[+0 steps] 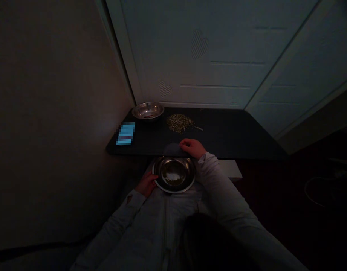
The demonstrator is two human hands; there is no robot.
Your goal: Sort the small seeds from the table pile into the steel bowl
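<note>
My left hand (147, 183) is closed on the left rim of a shiny metal bowl (191, 180) at my lap, just below the table's front edge. Small green grains (173, 181), perhaps beans, lie scattered over the bowl's bottom. Over the front edge of the table, my right hand (193, 147) has its fingers pinched at the side of a thin, greyish, see-through rounded piece (172, 149); its exact kind is too dim to make out. Beyond that hand, a pile of pale and greenish grains (179, 123) spreads on the dark tabletop, with a few strays to its right.
A second metal bowl (147, 112) with something small inside stands at the table's (232, 131) back left. Before it lies a phone-like lit screen (125, 134), pixelated. A white box (230, 169) sits below the table's front edge. Walls border the left and back.
</note>
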